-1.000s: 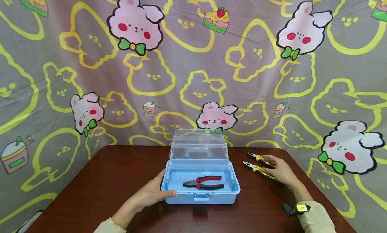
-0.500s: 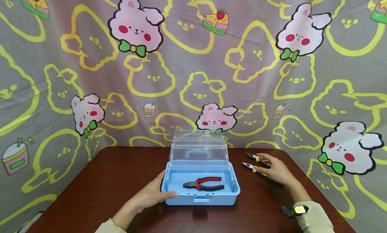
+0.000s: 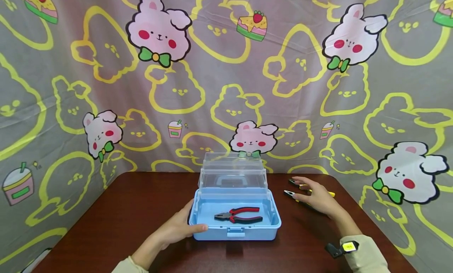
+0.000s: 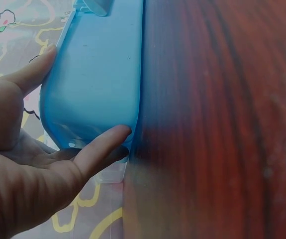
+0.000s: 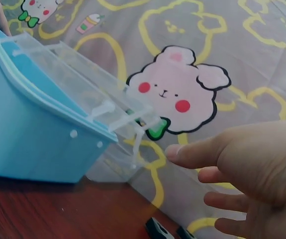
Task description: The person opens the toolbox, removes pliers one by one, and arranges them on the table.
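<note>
A light blue toolbox [image 3: 235, 230] stands open on the brown table [image 3: 134, 210], its clear lid [image 3: 231, 174] tipped back. Red-and-black pliers [image 3: 238, 215] lie inside it. My left hand [image 3: 178, 226] holds the box's front left corner, thumb on the front wall and fingers along the side; the left wrist view shows the hand [image 4: 28, 159] clasping the blue wall [image 4: 98, 74]. My right hand [image 3: 316, 196] hovers with spread fingers over two yellow-and-black pliers [image 3: 291, 193] to the right of the box, hiding most of them. It [image 5: 262, 164] holds nothing.
A cartoon-rabbit cloth [image 3: 226, 76] hangs behind and beside the table. Bare tabletop lies left of the box and along the front edge. A small device is strapped at my right wrist [image 3: 345, 247].
My right hand has slid a little back and left over the yellow pliers; a yellow handle tip now shows at its right. The left hand and the box have not moved.
</note>
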A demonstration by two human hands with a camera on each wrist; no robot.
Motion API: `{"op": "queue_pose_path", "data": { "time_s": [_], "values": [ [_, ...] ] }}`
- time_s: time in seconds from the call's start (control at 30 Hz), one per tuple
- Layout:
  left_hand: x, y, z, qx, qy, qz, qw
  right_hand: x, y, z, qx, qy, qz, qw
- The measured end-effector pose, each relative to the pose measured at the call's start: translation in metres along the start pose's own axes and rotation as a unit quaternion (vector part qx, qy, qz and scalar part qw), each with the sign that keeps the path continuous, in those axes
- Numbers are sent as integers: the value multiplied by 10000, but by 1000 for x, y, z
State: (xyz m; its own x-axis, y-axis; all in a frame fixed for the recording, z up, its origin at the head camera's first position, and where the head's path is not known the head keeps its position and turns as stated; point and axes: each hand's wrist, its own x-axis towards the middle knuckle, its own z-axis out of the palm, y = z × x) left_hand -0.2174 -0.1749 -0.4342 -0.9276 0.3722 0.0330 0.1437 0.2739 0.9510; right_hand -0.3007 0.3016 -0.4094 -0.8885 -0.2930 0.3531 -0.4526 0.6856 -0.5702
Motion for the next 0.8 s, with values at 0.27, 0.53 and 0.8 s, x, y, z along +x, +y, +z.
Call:
{"op": "queue_pose_path", "data": {
  "time_s": [0.27,0.53,0.8],
  "values": [
    [0,-1,-1,60,5,-60,10000,1,-24,5,433,-291,-148,9985],
    [-1,-1,-1,88,20,-99,9999,2,-44,14,542,-586,-274,9964],
    [-1,-1,0,70,24,-85,9999,2,-65,19,562,-784,-725,9927]
  ]
}}
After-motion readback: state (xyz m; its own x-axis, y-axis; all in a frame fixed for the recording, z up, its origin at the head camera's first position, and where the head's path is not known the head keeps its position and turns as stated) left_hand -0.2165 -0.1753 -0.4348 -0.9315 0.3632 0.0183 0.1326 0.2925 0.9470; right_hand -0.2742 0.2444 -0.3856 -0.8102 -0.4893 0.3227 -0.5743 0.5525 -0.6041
